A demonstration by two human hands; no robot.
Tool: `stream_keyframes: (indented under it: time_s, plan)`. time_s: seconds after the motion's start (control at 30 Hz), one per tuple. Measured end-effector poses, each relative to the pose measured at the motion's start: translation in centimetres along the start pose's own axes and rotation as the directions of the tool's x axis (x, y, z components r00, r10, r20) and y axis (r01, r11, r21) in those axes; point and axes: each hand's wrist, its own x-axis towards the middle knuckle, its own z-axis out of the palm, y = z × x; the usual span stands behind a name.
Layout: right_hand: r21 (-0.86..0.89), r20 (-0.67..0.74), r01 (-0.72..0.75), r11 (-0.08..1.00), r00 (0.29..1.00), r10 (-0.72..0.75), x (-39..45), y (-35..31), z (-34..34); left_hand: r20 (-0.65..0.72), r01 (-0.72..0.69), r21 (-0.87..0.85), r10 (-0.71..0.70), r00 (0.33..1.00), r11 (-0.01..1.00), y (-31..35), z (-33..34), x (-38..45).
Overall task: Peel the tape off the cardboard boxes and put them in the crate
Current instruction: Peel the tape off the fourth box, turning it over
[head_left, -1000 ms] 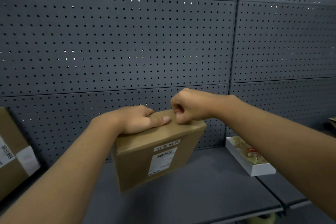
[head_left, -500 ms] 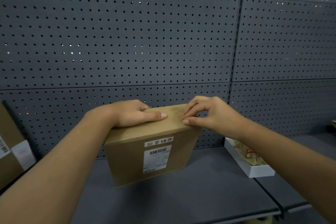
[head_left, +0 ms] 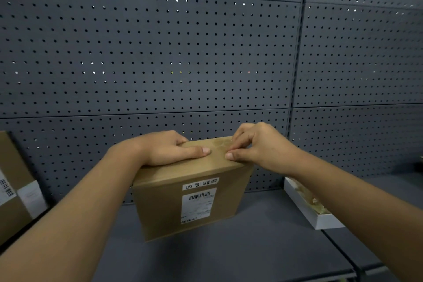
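Observation:
A brown cardboard box [head_left: 164, 208] with a white barcode label stands tilted on the grey shelf [head_left: 229, 256]. My left hand [head_left: 164, 147] grips its top left, with the thumb lying along the top face and the fingers curled over the far edge. My right hand [head_left: 263, 144] is on the top right, where bent fingertips and thumb pinch at a strip of clear, wrinkled tape [head_left: 219, 143]. No crate is in view.
A second cardboard box [head_left: 13, 190] with labels leans at the far left. A shallow white tray [head_left: 320, 221] holding crumpled tape lies on the shelf to the right, partly behind my right forearm. A grey pegboard wall [head_left: 160, 52] backs the shelf.
My right hand has gone from a fist at the box's far edge to fingertips pinching on the top face. The left hand has kept its grip, and the box has shifted slightly.

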Motion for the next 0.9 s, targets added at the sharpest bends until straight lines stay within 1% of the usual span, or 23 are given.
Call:
stream_keyframes:
  time_s: [0.13, 0.33, 0.53, 0.7, 0.83, 0.9]
  plan:
    - [-0.004, 0.030, -0.011, 1.000, 0.999, 0.011, 0.05, -0.17, -0.23, -0.003, -0.008, -0.001, 0.008, 1.000, 1.000, -0.05, 0.02, 0.06]
    - [0.005, 0.021, 0.000, 1.000, 1.000, 0.000, 0.18, -0.11, -0.04, -0.012, -0.005, 0.024, 0.005, 1.000, 1.000, -0.12, 0.03, 0.19]
    - [0.075, 0.058, -0.032, 0.997, 0.998, 0.027, 0.30, -0.09, -0.41, -0.016, -0.009, 0.002, 0.009, 1.000, 1.000, -0.34, 0.08, 0.12]
    - [0.092, 0.052, -0.042, 0.995, 0.998, 0.037, 0.38, -0.02, -0.27, -0.009, -0.009, -0.015, 0.009, 1.000, 1.000, -0.34, -0.04, 0.12]
    - [0.084, 0.081, -0.055, 0.995, 0.996, 0.048, 0.39, -0.22, -0.45, 0.000, -0.014, -0.009, 0.014, 1.000, 1.000, -0.37, -0.15, 0.28]
    - [0.052, 0.090, -0.050, 0.997, 0.995, 0.045, 0.45, -0.31, -0.53, 0.003, -0.014, -0.020, 0.014, 1.000, 1.000, -0.38, -0.22, 0.41]
